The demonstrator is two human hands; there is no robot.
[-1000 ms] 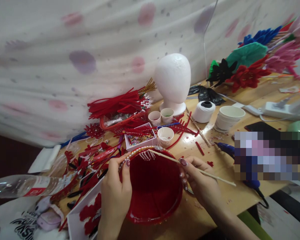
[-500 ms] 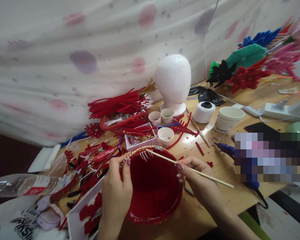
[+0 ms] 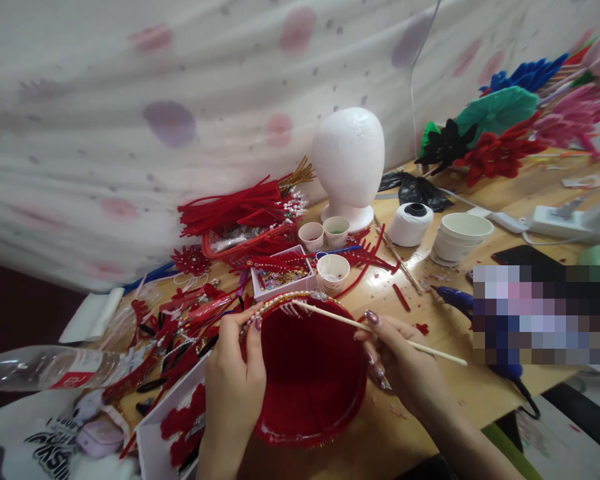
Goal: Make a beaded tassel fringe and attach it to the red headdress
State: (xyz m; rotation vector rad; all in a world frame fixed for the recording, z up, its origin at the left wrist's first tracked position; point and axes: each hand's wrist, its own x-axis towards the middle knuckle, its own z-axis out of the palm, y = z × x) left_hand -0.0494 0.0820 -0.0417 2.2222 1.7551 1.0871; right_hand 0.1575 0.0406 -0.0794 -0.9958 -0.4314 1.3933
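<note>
A deep red, round headpiece point(image 3: 313, 380) is tilted with its hollow inside toward me, its upper rim trimmed with pearls and gold beads. My left hand point(image 3: 236, 373) pinches that rim at the upper left, thumb inside. In my right hand point(image 3: 397, 353) a thin pale wooden stick point(image 3: 333, 316) is held between thumb and fingers. The stick's far tip meets white comb-like teeth point(image 3: 293, 308) just inside the top rim. My right fingers are beside the headpiece's right edge.
A white foam head point(image 3: 349, 167) stands behind, near paper cups point(image 3: 333, 272) and a thread spool point(image 3: 411, 224). A blue glue gun point(image 3: 460, 301) lies at right. At left are a plastic bottle point(image 3: 45, 369), a bead box point(image 3: 283, 273) and red trimmings.
My right hand has shifted slightly right, away from the headpiece's edge, and its grip on the stick has changed, with the thumb now higher. My left hand keeps its place.
</note>
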